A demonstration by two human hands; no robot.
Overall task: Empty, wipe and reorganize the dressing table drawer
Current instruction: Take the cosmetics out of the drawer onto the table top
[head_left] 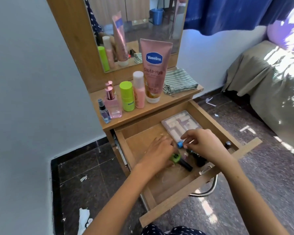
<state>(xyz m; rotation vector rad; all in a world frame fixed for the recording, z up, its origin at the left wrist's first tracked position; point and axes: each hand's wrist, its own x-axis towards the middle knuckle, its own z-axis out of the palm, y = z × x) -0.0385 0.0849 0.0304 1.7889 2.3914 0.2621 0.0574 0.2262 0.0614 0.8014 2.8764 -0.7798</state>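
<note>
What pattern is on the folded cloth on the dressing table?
Green and white stripes on the cloth, head view.

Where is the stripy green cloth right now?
The striped green cloth lies folded on the dressing table top, at its right end, just right of the tall pink Vaseline tube and behind the open drawer.

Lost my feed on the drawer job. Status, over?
Left hand down in drawer, on green-capped tube. Right hand pinching blue cap. Clear box at back; small bottles crowd under hands.
</note>
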